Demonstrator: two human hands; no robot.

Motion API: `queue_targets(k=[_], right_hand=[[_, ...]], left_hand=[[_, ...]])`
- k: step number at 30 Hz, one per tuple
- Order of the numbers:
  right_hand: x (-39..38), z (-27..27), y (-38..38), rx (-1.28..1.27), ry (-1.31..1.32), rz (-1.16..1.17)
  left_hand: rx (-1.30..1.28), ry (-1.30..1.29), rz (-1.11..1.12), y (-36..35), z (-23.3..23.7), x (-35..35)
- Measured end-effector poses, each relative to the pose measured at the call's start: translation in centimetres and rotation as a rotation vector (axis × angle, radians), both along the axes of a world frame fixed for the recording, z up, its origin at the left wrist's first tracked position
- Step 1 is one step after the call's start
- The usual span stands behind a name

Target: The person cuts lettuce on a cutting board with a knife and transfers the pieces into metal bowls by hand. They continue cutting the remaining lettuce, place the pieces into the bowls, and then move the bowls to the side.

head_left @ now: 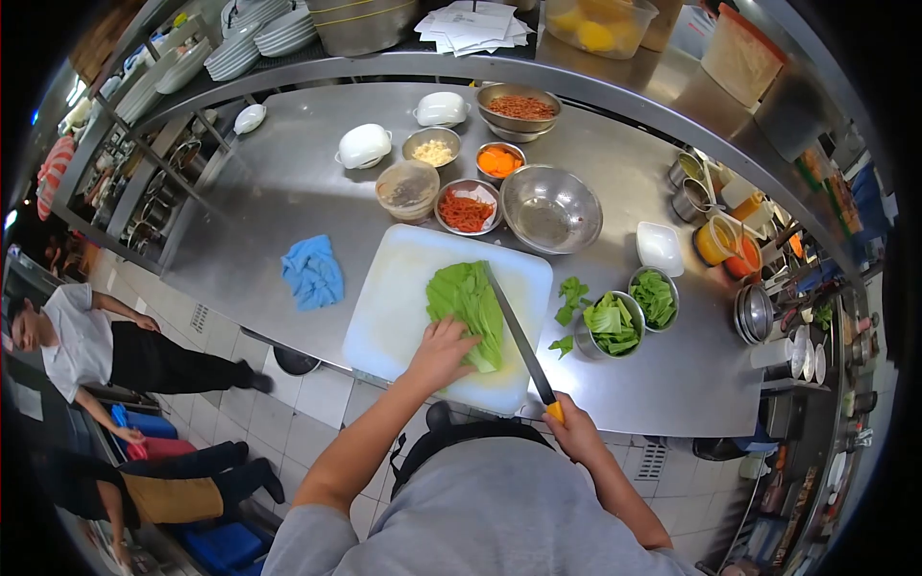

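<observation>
My left hand (444,353) lies spread on the lower left part of a green leaf (473,300), pressing it on the white cutting board (389,288). In my right hand (573,427) is the yellow handle of a long knife (520,336). The blade runs up and left over the board, along the leaf's right edge. To the right, a metal bowl (612,324) holds cut green leaves, and a second bowl of greens (654,298) stands beside it. Loose leaf pieces (572,296) lie on the steel table between board and bowls.
Behind the board stand an empty metal bowl (551,209), a bowl of red strips (467,207) and a lidded tub (407,190). A blue cloth (312,273) lies left. A steel shelf (384,65) spans the back. Two people are at the left.
</observation>
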State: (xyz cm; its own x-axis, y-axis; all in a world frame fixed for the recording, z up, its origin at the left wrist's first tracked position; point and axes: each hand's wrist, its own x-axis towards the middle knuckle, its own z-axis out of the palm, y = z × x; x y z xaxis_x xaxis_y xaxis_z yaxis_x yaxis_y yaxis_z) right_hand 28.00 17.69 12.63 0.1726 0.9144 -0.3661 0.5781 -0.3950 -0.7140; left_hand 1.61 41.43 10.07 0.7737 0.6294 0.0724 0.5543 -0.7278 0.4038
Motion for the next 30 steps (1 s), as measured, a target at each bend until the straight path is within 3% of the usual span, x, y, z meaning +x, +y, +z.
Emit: queue_targets(k=[3, 4, 5, 7, 10, 15, 17, 19, 21, 22, 24, 25, 27, 28, 30], right_hand=[[0.4, -0.4, -0.7, -0.044, 0.009, -0.032], [0.6, -1.7, -1.4, 0.051, -0.023, -0.009], [1.0, -3.1, -2.0, 0.146, -0.054, 0.012], [1.0, -3.0, -2.6, 0.1, -0.027, -0.04], [1.1, -3.7, -3.5, 0.046, 0.023, -0.118], [2.1, -2.6, -4.7, 0.099, 0.052, -0.201], [2.3, -0.9, -4.8, -0.052, 0.103, -0.293], [2.3, -1.0, -5.2, -0.05, 0.135, -0.333], [2.3, -0.9, -5.2, -0.041, 0.159, -0.36], [1.8, -0.9, -5.4, 0.005, 0.19, -0.399], [1.6, -0.7, -5.6, 0.052, 0.224, -0.44], [1.6, -0.6, -5.8, 0.029, 0.212, -0.406], [1.6, -0.1, -6.3, 0.005, 0.205, -0.384], [1.6, 0.5, -6.3, 0.01, 0.159, -0.266], [1.5, 0.4, -6.1, 0.013, 0.118, -0.143]], left_hand=[[-0.094, 0.049, 0.051, -0.3, 1.5, 1.7], [-0.093, 0.047, 0.046, 0.1, 1.2, 2.0], [-0.014, -0.022, 0.046, 0.6, 0.8, 2.3], [0.062, -0.089, 0.038, 1.7, 0.3, 2.7], [0.093, 0.039, -0.002, 4.0, -0.6, 3.0], [-0.114, 0.233, -0.184, 7.4, -0.7, 4.6], [-0.13, 0.207, -0.185, 7.6, 2.8, 6.2], [-0.148, 0.179, -0.166, 7.6, 5.2, 8.1], [-0.058, -0.274, -0.23, 7.4, 6.1, 10.5], [-0.054, -0.275, -0.225, 7.1, 6.3, 11.3], [-0.271, -0.707, -0.031, 6.8, 5.6, 12.5], [-0.273, -0.704, -0.032, 7.1, 4.9, 11.8], [-0.309, -0.628, 0.349, 8.5, 1.4, 8.6], [-0.312, -0.622, 0.346, 8.4, 0.2, 6.9], [-0.163, -0.325, -0.014, 6.9, -1.8, 3.4]])
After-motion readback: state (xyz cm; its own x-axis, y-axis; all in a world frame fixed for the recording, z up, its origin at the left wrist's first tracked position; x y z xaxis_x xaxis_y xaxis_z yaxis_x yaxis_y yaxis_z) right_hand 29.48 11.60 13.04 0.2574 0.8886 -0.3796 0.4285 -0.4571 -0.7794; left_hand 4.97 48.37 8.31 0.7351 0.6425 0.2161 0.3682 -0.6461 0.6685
